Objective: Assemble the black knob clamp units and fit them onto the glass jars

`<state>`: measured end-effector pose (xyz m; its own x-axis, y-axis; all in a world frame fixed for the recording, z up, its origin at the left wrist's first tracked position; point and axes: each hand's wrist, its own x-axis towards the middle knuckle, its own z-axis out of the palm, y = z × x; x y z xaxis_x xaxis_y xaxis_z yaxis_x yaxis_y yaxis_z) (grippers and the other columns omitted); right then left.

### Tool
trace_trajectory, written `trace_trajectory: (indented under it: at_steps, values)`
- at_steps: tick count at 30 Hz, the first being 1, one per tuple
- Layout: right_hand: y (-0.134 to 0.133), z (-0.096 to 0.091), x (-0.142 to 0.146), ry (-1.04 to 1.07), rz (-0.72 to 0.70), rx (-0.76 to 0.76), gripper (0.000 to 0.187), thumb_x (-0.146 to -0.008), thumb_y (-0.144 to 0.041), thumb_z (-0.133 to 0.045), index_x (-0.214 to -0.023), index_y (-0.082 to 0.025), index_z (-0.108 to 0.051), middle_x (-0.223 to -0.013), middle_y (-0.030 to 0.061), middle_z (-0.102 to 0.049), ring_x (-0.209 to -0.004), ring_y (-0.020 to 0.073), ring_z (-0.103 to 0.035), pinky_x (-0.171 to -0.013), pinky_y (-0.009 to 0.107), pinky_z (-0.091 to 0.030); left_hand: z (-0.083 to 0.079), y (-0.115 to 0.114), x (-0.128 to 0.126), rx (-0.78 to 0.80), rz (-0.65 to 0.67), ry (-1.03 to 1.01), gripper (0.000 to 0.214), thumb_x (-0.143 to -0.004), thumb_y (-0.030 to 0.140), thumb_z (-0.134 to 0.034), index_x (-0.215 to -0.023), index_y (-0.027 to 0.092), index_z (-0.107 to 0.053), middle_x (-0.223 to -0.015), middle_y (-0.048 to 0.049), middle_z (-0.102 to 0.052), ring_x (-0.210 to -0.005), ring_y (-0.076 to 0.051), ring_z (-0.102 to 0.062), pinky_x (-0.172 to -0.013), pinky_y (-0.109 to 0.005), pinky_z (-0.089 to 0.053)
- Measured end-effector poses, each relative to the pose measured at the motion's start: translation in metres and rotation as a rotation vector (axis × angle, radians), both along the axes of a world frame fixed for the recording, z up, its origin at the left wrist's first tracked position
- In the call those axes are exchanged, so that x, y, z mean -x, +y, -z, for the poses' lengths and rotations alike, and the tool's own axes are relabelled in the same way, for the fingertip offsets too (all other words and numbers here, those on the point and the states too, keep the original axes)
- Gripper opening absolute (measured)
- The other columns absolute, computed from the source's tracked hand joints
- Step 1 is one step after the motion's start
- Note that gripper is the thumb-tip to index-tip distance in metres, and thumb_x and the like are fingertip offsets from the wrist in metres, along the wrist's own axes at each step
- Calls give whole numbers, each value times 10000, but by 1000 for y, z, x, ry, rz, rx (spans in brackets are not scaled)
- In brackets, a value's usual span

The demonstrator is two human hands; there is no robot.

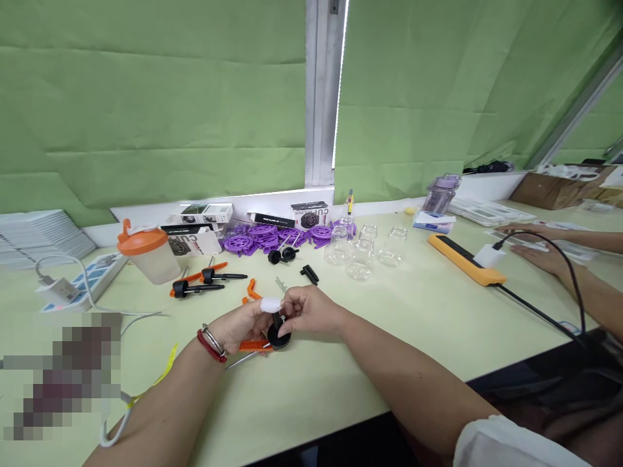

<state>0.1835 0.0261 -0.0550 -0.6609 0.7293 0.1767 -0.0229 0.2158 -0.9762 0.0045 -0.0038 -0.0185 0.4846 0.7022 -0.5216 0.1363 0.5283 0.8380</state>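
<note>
My left hand [241,327] and my right hand [309,311] meet over the pale green table [389,337], both closed round a small black dropper cap [279,336] with a round base and a stem. The left thumb carries a white wrap. An orange plastic strip [253,346] and a thin metal rod [243,358] lie under the left hand. A red and silver bracelet sits on my left wrist. More black dropper caps [195,287] with orange strips lie just beyond, to the left.
Clear glass jars [360,250] stand beyond my hands, purple plastic wheels [267,239] and small boxes behind them. An orange-lidded cup [146,253] and a power strip [82,285] are at left. At right lie an orange power strip [462,259], a black cable and another person's hands [540,250].
</note>
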Motion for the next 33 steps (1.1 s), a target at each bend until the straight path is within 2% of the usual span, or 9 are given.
trace_trajectory:
  at_steps: [8, 14, 16, 20, 24, 28, 31, 33]
  values:
    - [-3, -3, 0, -25, 0, 20, 420, -520, -358, -839, -683, -167, -502, -684, -41, -532, -613, 93, -469, -574, 231, -402, -2, 0, -1, -3, 5, -3, 473, -540, 619, -662, -630, 178, -515, -594, -40, -614, -527, -168, -546, -529, -308, -450]
    - [-2, -2, 1, -14, -12, 35, 412, -520, -342, -838, -699, -172, -509, -682, -48, -533, -609, 94, -477, -584, 236, -401, -2, 0, -1, -8, 16, 0, 484, -563, 624, -643, -729, 175, -567, -633, -57, -631, -546, -184, -556, -519, -308, -437]
    - [-2, -2, 1, -29, -8, 23, 409, -534, -345, -831, -649, -170, -480, -651, -54, -507, -590, 86, -451, -563, 228, -379, -1, 0, 0, -14, 19, 4, 492, -568, 625, -634, -755, 173, -578, -636, -57, -630, -543, -184, -554, -511, -304, -430]
    - [-2, -1, 1, -5, -18, 36, 411, -537, -334, -832, -677, -173, -481, -675, -53, -513, -595, 83, -444, -561, 224, -374, 0, 0, 0, -21, 8, 15, 468, -582, 614, -622, -736, 175, -571, -613, -54, -621, -533, -185, -550, -502, -303, -425]
    - [-1, 0, 1, -26, -6, 4, 447, -542, -345, -831, -611, -171, -425, -663, -51, -501, -582, 75, -423, -553, 222, -364, 1, 1, 0, -25, 18, 16, 477, -597, 617, -612, -755, 168, -585, -636, -57, -625, -549, -184, -557, -509, -300, -431]
    - [-2, 0, 0, -45, -36, 16, 402, -535, -316, -831, -708, -174, -496, -679, -52, -515, -589, 84, -445, -550, 224, -375, 0, 0, 0, -15, 22, 13, 496, -583, 612, -626, -798, 166, -598, -666, -63, -640, -568, -189, -567, -498, -290, -425]
    - [-2, 1, 1, -78, -5, -48, 393, -561, -283, -810, -628, -173, -439, -657, -51, -498, -586, 80, -425, -541, 219, -364, -1, 0, 0, -25, 33, -12, 483, -601, 607, -618, -802, 168, -598, -674, -58, -643, -569, -184, -564, -493, -285, -417]
    - [-3, 1, 1, -69, -2, -32, 380, -565, -270, -804, -650, -174, -446, -658, -54, -496, -586, 80, -425, -546, 218, -373, -1, 0, 0, -26, 41, -23, 477, -595, 605, -616, -782, 166, -594, -672, -57, -641, -567, -181, -558, -491, -283, -412]
